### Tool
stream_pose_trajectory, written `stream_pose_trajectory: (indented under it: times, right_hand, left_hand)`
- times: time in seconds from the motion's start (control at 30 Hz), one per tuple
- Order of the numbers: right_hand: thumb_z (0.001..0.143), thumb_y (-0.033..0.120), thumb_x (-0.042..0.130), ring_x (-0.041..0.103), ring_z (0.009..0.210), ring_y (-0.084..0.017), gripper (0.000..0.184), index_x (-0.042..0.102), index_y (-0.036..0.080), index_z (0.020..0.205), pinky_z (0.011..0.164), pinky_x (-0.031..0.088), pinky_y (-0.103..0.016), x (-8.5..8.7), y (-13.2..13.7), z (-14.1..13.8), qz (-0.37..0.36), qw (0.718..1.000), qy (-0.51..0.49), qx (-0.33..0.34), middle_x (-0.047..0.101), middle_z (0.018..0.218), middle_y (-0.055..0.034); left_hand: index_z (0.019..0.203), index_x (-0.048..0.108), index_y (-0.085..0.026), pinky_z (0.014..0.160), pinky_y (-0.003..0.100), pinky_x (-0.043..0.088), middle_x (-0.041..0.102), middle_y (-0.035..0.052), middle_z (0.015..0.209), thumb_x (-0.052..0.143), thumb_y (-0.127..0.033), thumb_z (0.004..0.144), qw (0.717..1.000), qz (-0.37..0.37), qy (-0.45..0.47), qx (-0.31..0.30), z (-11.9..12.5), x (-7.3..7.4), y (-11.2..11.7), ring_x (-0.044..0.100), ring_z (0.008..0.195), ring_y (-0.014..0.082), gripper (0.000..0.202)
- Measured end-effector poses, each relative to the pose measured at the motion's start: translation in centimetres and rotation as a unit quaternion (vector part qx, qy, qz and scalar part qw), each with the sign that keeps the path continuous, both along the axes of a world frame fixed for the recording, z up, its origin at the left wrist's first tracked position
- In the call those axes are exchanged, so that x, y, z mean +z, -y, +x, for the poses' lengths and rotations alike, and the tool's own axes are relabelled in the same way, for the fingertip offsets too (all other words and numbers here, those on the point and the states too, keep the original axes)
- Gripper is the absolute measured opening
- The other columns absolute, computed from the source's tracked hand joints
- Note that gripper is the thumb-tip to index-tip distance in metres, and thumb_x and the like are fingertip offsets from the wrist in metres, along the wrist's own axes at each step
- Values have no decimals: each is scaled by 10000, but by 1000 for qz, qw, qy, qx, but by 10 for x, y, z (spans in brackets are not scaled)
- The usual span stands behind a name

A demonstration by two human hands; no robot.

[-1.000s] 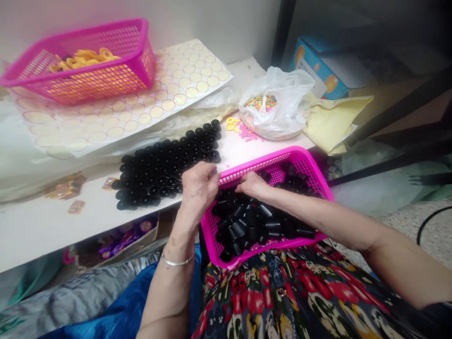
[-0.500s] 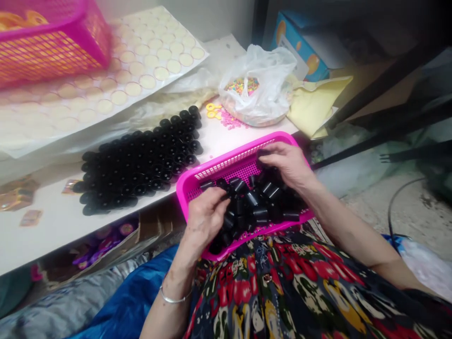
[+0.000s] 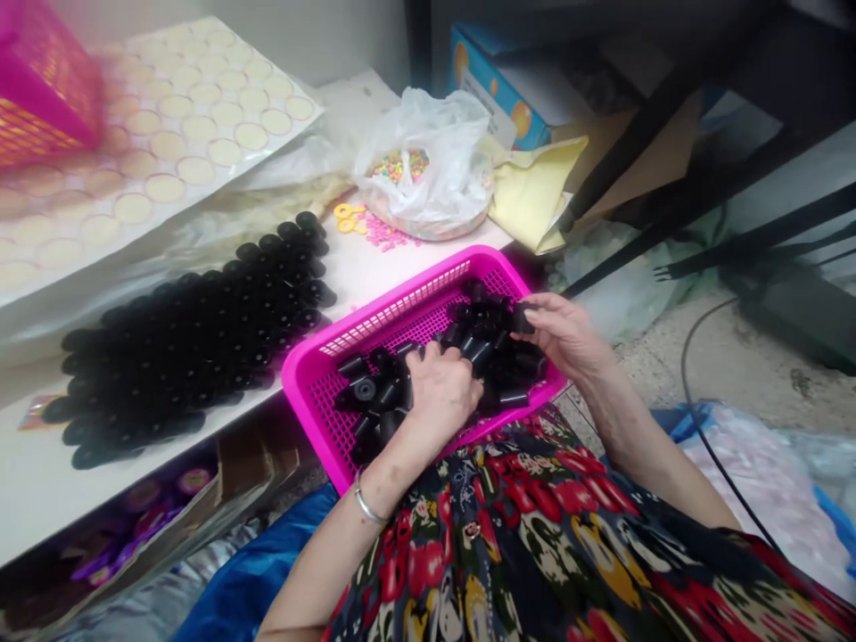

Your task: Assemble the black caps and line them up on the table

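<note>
A pink plastic mesh basket (image 3: pixel 302 364) sits against the flowered clothing at my front, with many loose black cylindrical caps (image 3: pixel 391 392) inside. My left hand (image 3: pixel 445 388) reaches down into the caps with curled fingers; its fingertips are hidden among them. Over the basket's right side, my right hand (image 3: pixel 562 337) pinches one black cap (image 3: pixel 522 318) between thumb and fingers. On the white table to the left, a block of black caps (image 3: pixel 201 334) stands packed closely in rows.
Behind the basket lie a white plastic bag (image 3: pixel 434 169) of small colourful beads, pink bits (image 3: pixel 388 234) and a yellow ring-shaped piece (image 3: pixel 349 217). A sheet of round stickers (image 3: pixel 201 125) and another pink basket (image 3: pixel 46 89) occupy the far left. Black metal bars (image 3: pixel 642 241) cross at right.
The view has swung right, so things sit further left. My left hand has moved right, deeper among the caps. My right hand has drawn to the basket's right edge with a cap.
</note>
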State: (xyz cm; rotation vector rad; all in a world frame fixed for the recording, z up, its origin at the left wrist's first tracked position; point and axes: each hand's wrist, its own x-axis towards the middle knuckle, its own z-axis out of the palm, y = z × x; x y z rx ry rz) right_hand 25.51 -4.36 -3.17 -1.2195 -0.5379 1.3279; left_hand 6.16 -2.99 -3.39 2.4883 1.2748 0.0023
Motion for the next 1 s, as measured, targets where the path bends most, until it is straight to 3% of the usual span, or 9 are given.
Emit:
stream_pose_trajectory:
  times: [0.13, 0.27, 0.4, 0.53, 0.63, 0.73, 0.87, 0.93, 1.0]
  right_hand:
    - [629, 232, 785, 605, 647, -102, 239, 659, 196, 828, 627, 561, -277, -1, 0, 7, 12, 1000, 16, -7, 646, 742, 31]
    - [630, 249, 790, 591, 628, -99, 274, 667, 199, 870, 635, 521, -263, -5, 8, 15, 20, 996, 85, 0, 651, 734, 28]
    - [609, 253, 807, 566, 643, -104, 325, 677, 204, 904, 636, 481, -255, -7, 17, 15, 33, 984, 173, 13, 641, 718, 33]
    - [622, 262, 802, 558, 622, -106, 311, 686, 210, 906, 611, 472, -256, -5, 22, 17, 41, 981, 188, -10, 641, 703, 30]
    - [611, 249, 809, 590, 662, -117, 305, 691, 219, 890, 637, 490, -262, -6, 24, 24, 52, 982, 171, -59, 663, 748, 21]
    - [613, 247, 803, 606, 643, -113, 279, 688, 225, 866, 625, 503, -256, -8, 28, 34, 52, 986, 120, -106, 667, 738, 26]
    - [613, 246, 797, 626, 623, -117, 256, 676, 215, 836, 626, 529, -272, -10, 35, 40, 29, 989, 58, -135, 675, 733, 22]
    - [611, 239, 798, 637, 631, -121, 252, 672, 207, 827, 642, 540, -282, -10, 37, 40, 22, 989, 38, -139, 681, 737, 17]
    - [607, 233, 800, 639, 625, -120, 257, 670, 205, 827, 640, 543, -279, -10, 39, 39, 20, 990, 25, -140, 683, 730, 18]
  left_hand:
    - [707, 652, -168, 744, 454, 336, 670, 109, 820, 579, -260, 742, 999, 0, -20, 46, -5, -4, -15, 485, 945, 325, 123]
    - [758, 644, -193, 799, 435, 360, 657, 74, 884, 606, -236, 713, 996, -9, 47, 79, -22, -10, -26, 503, 960, 291, 73]
    - [915, 621, -196, 798, 391, 408, 615, 71, 937, 660, -250, 682, 987, -27, 98, 125, -34, -20, -33, 532, 925, 258, 243]
    - [1012, 579, -207, 765, 372, 434, 623, 32, 853, 636, -198, 692, 982, -59, 118, 133, -40, -25, -41, 548, 824, 226, 325]
    - [1097, 561, -195, 745, 380, 445, 635, 55, 897, 621, -190, 702, 983, -7, 129, 130, -39, -21, -42, 538, 852, 244, 400]
    - [1029, 607, -184, 833, 426, 430, 638, 88, 985, 548, -184, 768, 987, 78, 144, -1, -25, -13, -34, 511, 972, 268, 267]
    - [1056, 620, -211, 964, 576, 325, 588, 103, 1204, 521, -219, 786, 958, 43, 83, -272, 2, -4, -16, 449, 1160, 315, 289]
    - [1010, 641, -208, 974, 654, 262, 542, 127, 1274, 527, -250, 781, 952, 44, 24, -301, 8, -4, -15, 425, 1200, 345, 259]
    - [934, 664, -184, 973, 695, 220, 526, 160, 1283, 523, -243, 782, 960, 79, -29, -267, 5, -5, -24, 405, 1224, 375, 215]
